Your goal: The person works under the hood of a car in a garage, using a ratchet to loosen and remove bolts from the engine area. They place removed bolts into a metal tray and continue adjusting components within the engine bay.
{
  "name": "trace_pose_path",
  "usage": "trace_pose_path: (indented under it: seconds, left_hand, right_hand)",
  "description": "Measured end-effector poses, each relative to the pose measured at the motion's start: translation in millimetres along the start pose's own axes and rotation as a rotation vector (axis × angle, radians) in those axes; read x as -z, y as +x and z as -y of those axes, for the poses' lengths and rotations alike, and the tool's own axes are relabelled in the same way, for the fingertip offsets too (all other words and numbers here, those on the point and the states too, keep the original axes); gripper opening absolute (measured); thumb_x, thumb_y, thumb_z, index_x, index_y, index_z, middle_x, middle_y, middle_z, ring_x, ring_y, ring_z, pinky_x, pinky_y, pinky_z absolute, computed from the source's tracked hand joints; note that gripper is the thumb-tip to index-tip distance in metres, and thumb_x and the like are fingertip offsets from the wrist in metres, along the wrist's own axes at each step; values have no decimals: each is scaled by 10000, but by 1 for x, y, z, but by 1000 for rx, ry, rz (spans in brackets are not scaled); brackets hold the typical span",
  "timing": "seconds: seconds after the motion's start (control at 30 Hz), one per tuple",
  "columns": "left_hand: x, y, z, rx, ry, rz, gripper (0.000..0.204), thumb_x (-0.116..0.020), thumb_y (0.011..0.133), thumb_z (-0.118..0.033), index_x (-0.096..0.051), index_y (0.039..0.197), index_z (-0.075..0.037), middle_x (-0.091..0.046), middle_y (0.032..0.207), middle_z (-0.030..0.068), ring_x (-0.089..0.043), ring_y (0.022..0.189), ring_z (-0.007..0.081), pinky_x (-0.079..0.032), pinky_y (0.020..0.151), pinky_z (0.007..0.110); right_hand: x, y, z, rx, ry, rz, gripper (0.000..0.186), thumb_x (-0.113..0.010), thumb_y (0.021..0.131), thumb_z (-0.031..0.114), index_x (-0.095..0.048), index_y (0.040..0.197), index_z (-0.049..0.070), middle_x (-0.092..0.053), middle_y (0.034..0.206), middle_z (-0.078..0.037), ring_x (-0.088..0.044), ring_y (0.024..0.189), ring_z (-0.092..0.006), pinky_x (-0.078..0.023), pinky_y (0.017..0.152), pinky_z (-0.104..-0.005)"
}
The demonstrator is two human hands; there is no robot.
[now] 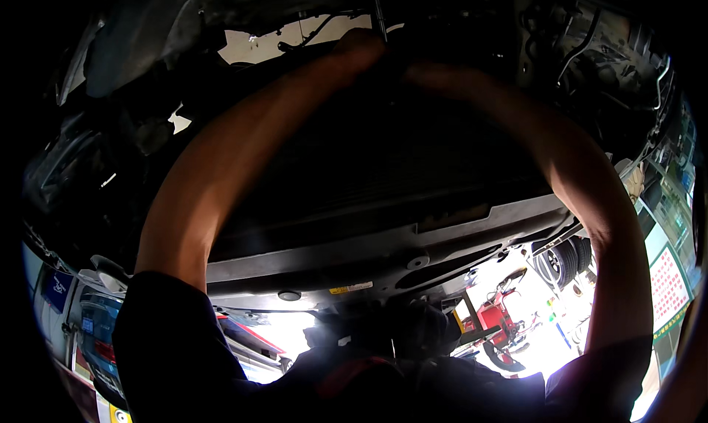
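Both my arms reach up into the dark front part of a vehicle. My left hand [361, 45] is at the upper middle, right beside a thin shiny metal rod [380, 17]. Whether its fingers grip the rod is lost in shadow. A little to the right and lower, my right hand [435, 78] fades into the dark, and its fingers do not show. Between my forearms lies a broad dark panel [383, 157], bordered below by a grey crossmember [354, 250] with round holes and a yellow label [350, 287].
Dark vehicle parts surround my arms, with bent metal pipes [660, 84] at the upper right. Beyond the crossmember are a red machine [498, 316], tyres [560, 261] and a bright floor. A wall chart [670, 283] hangs at the right.
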State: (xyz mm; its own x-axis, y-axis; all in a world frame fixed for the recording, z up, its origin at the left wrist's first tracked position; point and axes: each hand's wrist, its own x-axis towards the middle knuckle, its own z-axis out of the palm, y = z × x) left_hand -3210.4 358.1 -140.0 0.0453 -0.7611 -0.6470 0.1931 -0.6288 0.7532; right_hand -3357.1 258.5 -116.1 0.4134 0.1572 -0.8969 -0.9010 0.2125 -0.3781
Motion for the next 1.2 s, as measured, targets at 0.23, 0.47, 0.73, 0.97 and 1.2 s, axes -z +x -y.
trace_pose_path:
  seconds: [0.23, 0.47, 0.73, 0.97, 1.2]
  left_hand:
    - [-3, -5, -16, 113, 387, -103, 433, -688, 824, -325, -635, 1111, -5, -659, 1056, 136, -629, 940, 237, -508, 819, 364]
    - [-6, -7, -9, 2, 50, 15, 481, -702, 818, -381, -643, 1109, -3, -675, 1039, 134, -637, 959, 232, -513, 818, 364]
    - [-4, 8, 7, 85, 215, -35, 531, -684, 831, -424, -631, 1149, -3, -653, 1113, 159, -624, 1012, 241, -490, 883, 356]
    - [-13, 11, 13, 72, 134, -108, 464, -708, 806, -368, -653, 1105, -18, -673, 1061, 154, -644, 960, 244, -512, 837, 363]
    - [-5, 18, 20, -3, 148, 32, 455, -683, 833, -354, -640, 1120, -4, -638, 1138, 172, -627, 1011, 255, -507, 859, 365]
  right_hand:
    - [-28, -24, 27, 121, -213, -196, 463, -673, 845, 313, -576, 1230, 74, -624, 1146, -82, -577, 1038, -207, -462, 910, -372]
    - [1, -8, -1, 32, -31, -72, 421, -650, 870, 316, -591, 1202, 63, -627, 1122, -84, -587, 987, -202, -474, 868, -355]
    - [-23, -15, 10, 240, -199, -165, 443, -676, 847, 307, -574, 1200, 59, -624, 1072, -67, -599, 935, -159, -513, 775, -330]
    - [-25, -17, 18, 111, -227, -159, 453, -607, 865, 216, -514, 1286, 77, -607, 1140, -96, -587, 991, -222, -483, 868, -378]
    - [-8, -9, -1, 70, 117, -52, 350, -671, 841, 277, -635, 1112, 59, -664, 933, -44, -626, 802, -154, -521, 729, -330]
